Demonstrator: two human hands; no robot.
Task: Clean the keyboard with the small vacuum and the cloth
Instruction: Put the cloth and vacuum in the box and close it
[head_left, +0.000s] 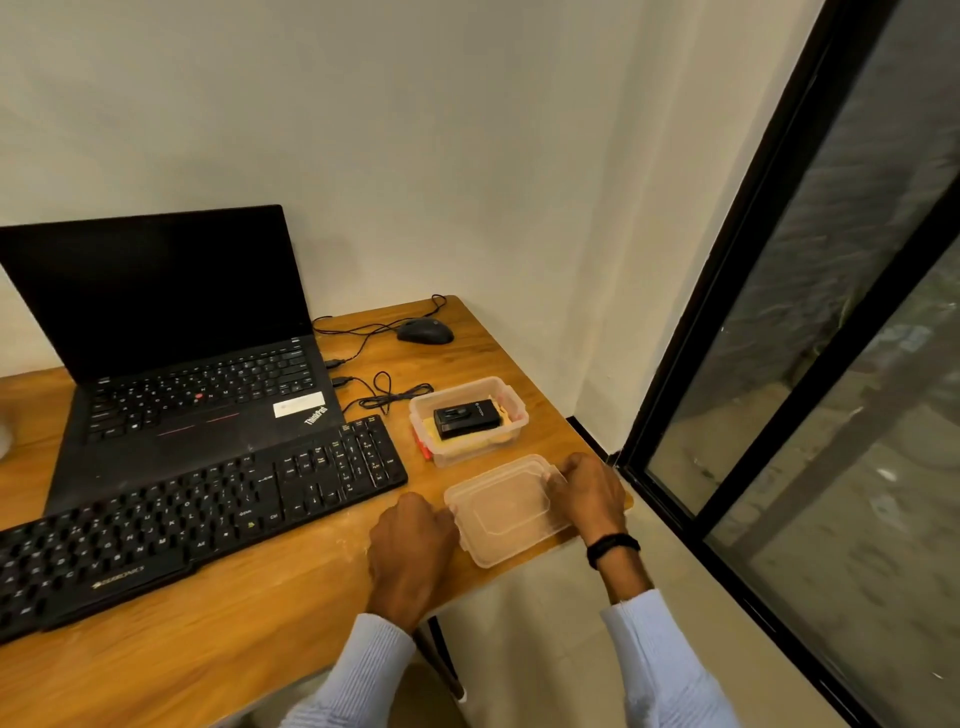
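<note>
While both hands are on the lid (501, 512), the step in hand looks like parking it so the box (457, 458) stays open. Left hand (410, 540) has curled fingers gripping the lid's left end; right hand (589, 493) grips the right end the same way. Can't tell if the lid is flat on the table (260, 623) or a touch lifted. It sits right at the table's near corner, its edge closest to the wrists at or over the lip, so I'd slide it away from the wrists before letting go, otherwise one elbow bump drops it. The box is just beyond the fingertips, lid off, with the small vacuum (467, 418) lying on top of the yellow cloth (467, 442) inside. The keyboard (197, 519) is just beside the left hand, on its outer side, so reach is short. Suggest releasing the right hand first, since it's nearest the box, and lifting the vacuum straight up so the cloth doesn't drag out. Watch the loose cable (387, 397) beyond the left knuckles.
</note>
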